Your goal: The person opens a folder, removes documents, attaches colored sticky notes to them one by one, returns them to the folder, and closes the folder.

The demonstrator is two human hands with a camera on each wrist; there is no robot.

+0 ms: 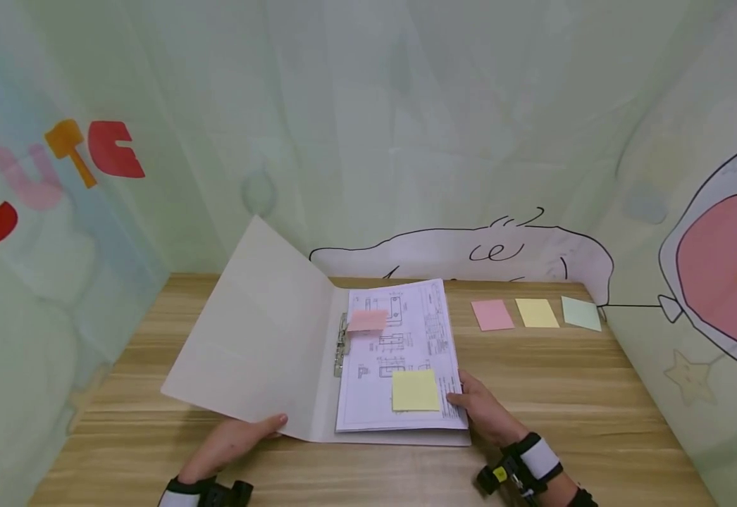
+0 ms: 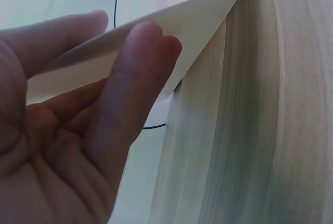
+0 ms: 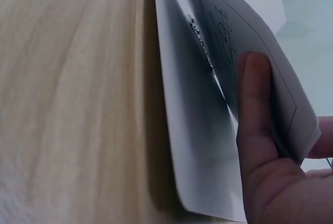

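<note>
A white folder (image 1: 257, 331) is spread open on the wooden table, its cover tilted up at the left. My left hand (image 1: 238, 438) pinches the cover's lower edge; the left wrist view shows the cover (image 2: 203, 24) between thumb and fingers. Inside the folder, a metal clip (image 1: 341, 348) sits at the left edge of a stack of printed drawings (image 1: 365, 405). My right hand (image 1: 485, 412) grips the stack's right edge, thumb on top; in the right wrist view its fingers lie under the lifted sheets (image 3: 283, 94). On the top sheet are a pink sticky note (image 1: 367, 320) and a yellow sticky note (image 1: 416, 391).
Right of the folder, a pink note (image 1: 492, 315), a yellow note (image 1: 536, 313) and a pale green note (image 1: 580, 313) lie in a row at the table's back. A printed curtain (image 1: 368, 141) hangs behind the table (image 1: 571, 380) and along both sides.
</note>
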